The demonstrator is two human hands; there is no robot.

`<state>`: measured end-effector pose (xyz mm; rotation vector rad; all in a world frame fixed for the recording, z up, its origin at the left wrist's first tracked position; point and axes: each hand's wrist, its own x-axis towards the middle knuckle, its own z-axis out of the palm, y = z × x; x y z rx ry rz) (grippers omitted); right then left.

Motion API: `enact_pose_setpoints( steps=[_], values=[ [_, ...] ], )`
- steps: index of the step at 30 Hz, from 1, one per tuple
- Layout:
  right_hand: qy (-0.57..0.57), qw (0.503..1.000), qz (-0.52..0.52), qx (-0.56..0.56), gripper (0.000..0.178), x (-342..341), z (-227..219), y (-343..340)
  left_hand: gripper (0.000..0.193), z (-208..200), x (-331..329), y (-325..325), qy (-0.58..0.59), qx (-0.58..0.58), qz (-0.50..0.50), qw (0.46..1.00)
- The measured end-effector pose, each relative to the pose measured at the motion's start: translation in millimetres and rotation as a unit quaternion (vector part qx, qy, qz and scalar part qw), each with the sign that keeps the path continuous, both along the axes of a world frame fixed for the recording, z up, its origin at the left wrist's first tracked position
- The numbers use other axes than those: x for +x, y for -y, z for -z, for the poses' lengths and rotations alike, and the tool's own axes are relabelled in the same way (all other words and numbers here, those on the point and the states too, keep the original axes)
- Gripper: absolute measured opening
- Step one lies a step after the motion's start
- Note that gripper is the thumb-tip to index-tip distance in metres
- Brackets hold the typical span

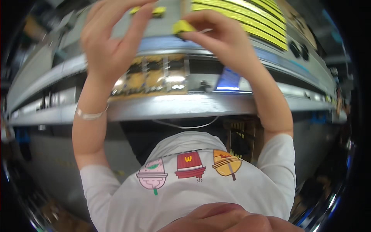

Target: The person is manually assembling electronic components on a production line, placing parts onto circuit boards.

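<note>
My right hand (224,38) pinches a small yellow block-shaped piece (183,27) with a dark underside between thumb and fingers, just above the grey work surface. A short pale strip shows beside those fingers; I cannot make out what it belongs to. To the left, my left hand (112,42) is raised with thumb and fingers apart and holds nothing visible. Its fingertips reach the upper edge of the picture. Beyond its thumb, small yellow pieces (158,11) lie on the surface, partly hidden by the hand. Both hands are slightly blurred.
Rows of bright yellow pieces with dark gaps (266,27) lie at the far right. Two black rounded items (299,50) sit past them. Below the work surface, a shelf behind a metal rail (174,106) bears a compartmented tray (167,75) and a blue flat item (228,79).
</note>
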<state>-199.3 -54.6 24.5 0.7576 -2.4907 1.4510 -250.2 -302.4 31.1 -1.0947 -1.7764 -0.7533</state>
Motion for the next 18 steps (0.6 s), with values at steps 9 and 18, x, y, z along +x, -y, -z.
enact_pose_setpoints(
  steps=[9,18],
  values=[
    [0.053,0.986,-0.048,0.152,0.024,22.5,-1.4,6.5,0.010,8.2,25.0,-10.9,0.092,0.072,-0.083,0.990],
    [0.061,0.965,-0.043,0.253,0.021,28.0,4.4,8.6,0.010,-0.4,16.6,-11.0,-0.008,0.044,-0.008,0.999]
  ],
)
